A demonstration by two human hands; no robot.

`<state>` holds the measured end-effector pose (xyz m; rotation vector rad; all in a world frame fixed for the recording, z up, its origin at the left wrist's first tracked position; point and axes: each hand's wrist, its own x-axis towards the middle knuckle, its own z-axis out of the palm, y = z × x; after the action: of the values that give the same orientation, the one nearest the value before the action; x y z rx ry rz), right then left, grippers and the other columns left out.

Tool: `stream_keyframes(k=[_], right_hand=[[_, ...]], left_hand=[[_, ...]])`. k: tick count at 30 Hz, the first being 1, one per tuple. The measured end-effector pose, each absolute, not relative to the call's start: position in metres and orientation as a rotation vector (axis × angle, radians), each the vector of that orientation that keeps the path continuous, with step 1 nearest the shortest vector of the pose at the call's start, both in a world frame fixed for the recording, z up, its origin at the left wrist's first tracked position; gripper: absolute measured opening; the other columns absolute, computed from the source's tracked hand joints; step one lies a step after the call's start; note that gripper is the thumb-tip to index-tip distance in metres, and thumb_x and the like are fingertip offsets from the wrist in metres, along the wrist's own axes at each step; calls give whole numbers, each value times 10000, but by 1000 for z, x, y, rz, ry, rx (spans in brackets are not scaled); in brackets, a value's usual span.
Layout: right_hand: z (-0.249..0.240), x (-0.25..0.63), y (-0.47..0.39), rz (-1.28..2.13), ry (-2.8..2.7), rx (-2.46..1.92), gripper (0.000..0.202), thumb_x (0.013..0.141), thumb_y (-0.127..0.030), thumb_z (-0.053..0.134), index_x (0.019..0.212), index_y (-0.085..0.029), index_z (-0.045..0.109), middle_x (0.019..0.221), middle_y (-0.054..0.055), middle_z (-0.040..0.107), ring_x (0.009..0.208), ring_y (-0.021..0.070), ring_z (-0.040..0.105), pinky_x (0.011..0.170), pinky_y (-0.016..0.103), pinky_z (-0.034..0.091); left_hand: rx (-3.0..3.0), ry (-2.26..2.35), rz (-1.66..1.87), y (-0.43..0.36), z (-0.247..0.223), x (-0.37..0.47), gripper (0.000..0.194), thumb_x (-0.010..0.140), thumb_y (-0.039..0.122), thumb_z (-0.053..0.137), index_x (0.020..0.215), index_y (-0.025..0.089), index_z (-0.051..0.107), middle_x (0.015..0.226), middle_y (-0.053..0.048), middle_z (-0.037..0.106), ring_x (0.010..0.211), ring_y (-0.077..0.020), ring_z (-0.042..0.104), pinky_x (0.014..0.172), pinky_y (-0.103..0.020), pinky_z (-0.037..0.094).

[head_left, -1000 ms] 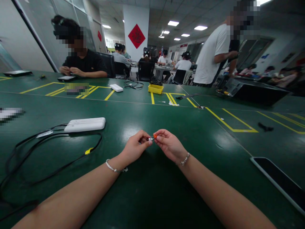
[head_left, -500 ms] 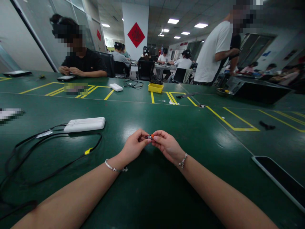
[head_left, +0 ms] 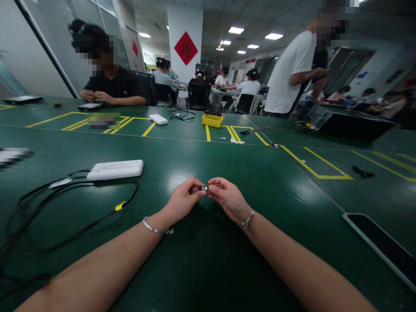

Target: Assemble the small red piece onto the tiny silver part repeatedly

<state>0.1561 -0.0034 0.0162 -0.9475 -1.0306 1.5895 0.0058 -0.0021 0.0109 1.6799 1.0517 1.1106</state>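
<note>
Just above the green table point(head_left: 208, 158), near the middle of the view, my two hands meet fingertip to fingertip. Between them is a small shiny object point(head_left: 204, 188), metallic with a little red at its left end; most of it is covered by fingers. My left hand point(head_left: 184, 197) pinches its left side. On the right side, my right hand point(head_left: 229, 199) has thumb and fingers pressed together at the object, with a trace of orange at the fingertips. Each wrist wears a bracelet.
A white power bank point(head_left: 115, 170) with black cables lies on the left, a phone point(head_left: 383, 247) at the right edge. Farther back are a yellow basket point(head_left: 212, 120), a white block point(head_left: 158, 119) and a dark case point(head_left: 354, 123). People sit and stand beyond.
The small object has turned slightly between my fingers: its orange part shows much less and its metallic part more. Both hands have stayed nearly in place.
</note>
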Motion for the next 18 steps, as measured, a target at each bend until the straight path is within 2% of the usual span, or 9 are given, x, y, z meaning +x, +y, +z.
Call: stream_keyframes(k=[6,18], right_hand=[[11,156,-1,1687,-945,-927,215,569,-225,704,710,-151,560,663,-15,571,580,69,520,621,244,423],[8,158,0,1646,-946,-975,211,546,-227,715,690,-139,588,688,14,617,607,87,554,631,255,452]], left_hand=[[1764,1072,1130,0,8,4,109,682,184,581,779,157,541,603,42,488,554,-81,440,533,-206,354],[1800,1115,1130,2,5,3,108,679,197,593,782,165,584,661,14,570,599,-100,501,569,-221,398]])
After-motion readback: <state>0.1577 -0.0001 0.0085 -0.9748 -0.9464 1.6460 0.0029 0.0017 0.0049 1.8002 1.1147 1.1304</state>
